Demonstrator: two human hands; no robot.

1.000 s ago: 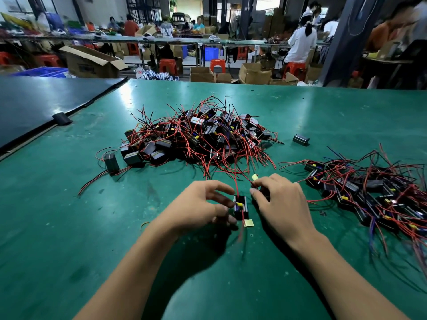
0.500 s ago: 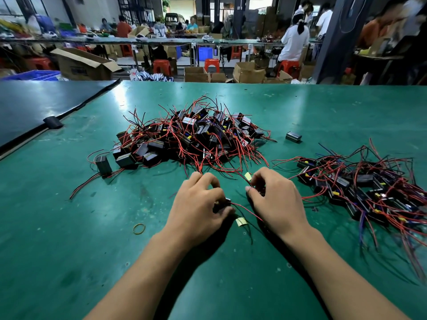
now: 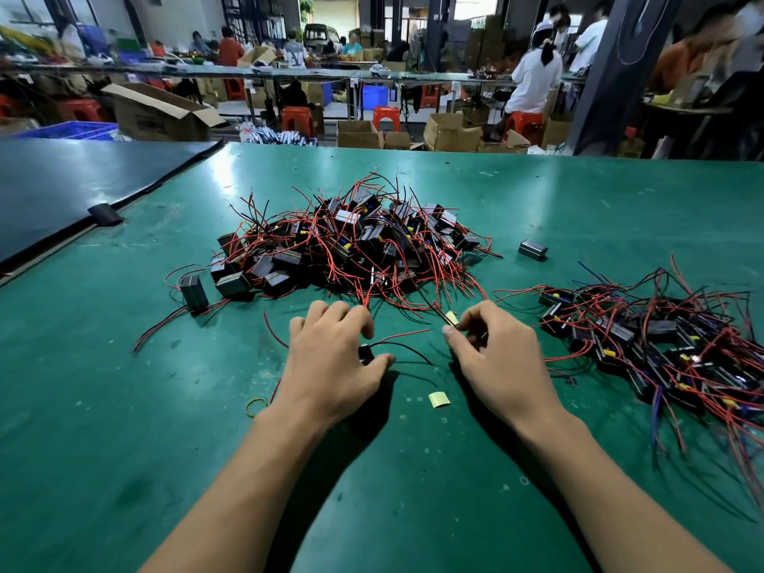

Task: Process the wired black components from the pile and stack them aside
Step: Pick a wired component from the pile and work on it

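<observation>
A big pile of black components with red and black wires (image 3: 351, 246) lies in the middle of the green table (image 3: 103, 407). A second heap of the same wired components (image 3: 669, 345) spreads at the right. My left hand (image 3: 330, 366) grips one small black component (image 3: 366, 354) between thumb and fingers; its red and black wires trail to the right. My right hand (image 3: 492, 357) has its fingers curled round a dark part, with a yellow tape piece (image 3: 452, 318) at its fingertips. Another yellow tape piece (image 3: 439, 399) lies on the table between my hands.
A lone black component (image 3: 532, 249) sits right of the main pile. A rubber band (image 3: 255, 406) lies by my left wrist. A dark mat (image 3: 62, 188) covers the table's far left. Benches, boxes, stools and people fill the background.
My left hand has turned over and closed round the component, hiding most of it. The yellow tape piece now lies loose on the table. The camera has tilted down slightly.
</observation>
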